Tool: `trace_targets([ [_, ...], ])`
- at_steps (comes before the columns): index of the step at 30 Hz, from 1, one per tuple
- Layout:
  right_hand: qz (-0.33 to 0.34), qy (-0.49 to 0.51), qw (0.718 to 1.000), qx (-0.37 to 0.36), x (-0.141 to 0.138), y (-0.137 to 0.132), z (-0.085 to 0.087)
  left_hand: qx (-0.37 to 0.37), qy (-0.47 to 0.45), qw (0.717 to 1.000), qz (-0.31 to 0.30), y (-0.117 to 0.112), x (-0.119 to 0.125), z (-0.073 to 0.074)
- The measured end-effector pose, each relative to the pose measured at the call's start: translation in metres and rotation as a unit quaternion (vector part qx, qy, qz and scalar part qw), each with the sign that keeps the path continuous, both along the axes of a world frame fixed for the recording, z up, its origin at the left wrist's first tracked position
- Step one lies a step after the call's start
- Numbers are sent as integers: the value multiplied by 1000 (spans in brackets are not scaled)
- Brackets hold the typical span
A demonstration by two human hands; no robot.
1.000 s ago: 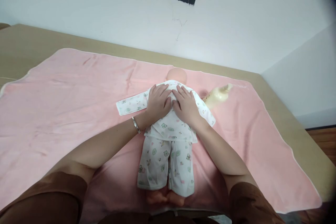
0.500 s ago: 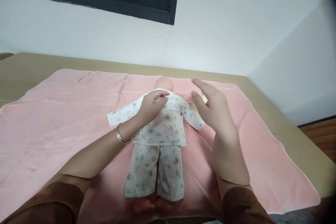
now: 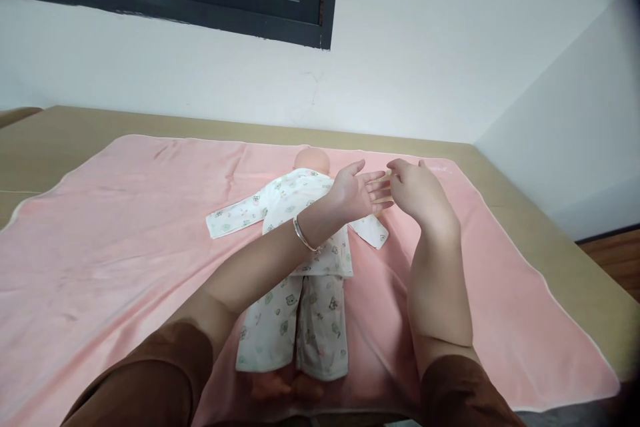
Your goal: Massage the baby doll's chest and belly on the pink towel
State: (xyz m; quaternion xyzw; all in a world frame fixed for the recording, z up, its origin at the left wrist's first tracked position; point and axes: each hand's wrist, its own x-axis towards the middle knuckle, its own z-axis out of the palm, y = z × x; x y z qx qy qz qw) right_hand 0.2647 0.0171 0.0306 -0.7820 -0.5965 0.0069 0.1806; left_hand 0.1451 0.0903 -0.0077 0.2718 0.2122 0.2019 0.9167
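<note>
1. Left hand (image 3: 357, 193): opening palm-up, fingers spreading, gripping nothing. Bracelet (image 3: 301, 235) sitting at the wrist, over the doll's shirt (image 3: 295, 193); if the arm dips, the metal could catch on cloth.
2. Right hand (image 3: 417, 190): bending down at the wrist, fingers partly hiding. Cannot tell whether it is gripping anything.
3. Fingertips of both hands are pointing at each other, near; contact unclear. Space behind them is mostly hiding, so anything there could get knocked by a blind move.
4. Doll (image 3: 325, 263): lying beneath the left forearm on the blanket, back of the head facing up. A lowering elbow could press or shift it.
5. Sleeve (image 3: 369, 231) is resting just below the fingers; a low sweep could drag it.
6. Blanket (image 3: 150, 233) is creasing beside the doll; a tug could slide both along the table (image 3: 90, 123).
</note>
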Motion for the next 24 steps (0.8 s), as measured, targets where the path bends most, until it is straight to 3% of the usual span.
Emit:
trace_targets([
  [4, -7, 5, 1000, 22, 0, 2, -1, -12, 12, 1000, 12, -2, -17, 4],
  [12, -123, 36, 992, 15, -16, 6, -1, 1, 88, 995, 42, -4, -97, 12],
  [16, -137, 51, 988, 43, -22, 9, -4, 8, 99, 994, 46, -8, -125, 18],
  [19, -72, 51, 991, 100, -39, 2, -5, 16, 106, 990, 88, -19, -139, 23],
  [22, 51, 28, 979, 197, -73, -13, -11, 32, 85, 990, 107, -34, -150, 30],
  [24, 154, 21, 965, 212, -100, -22, -19, 34, 43, 994, 92, -44, -157, 35],
])
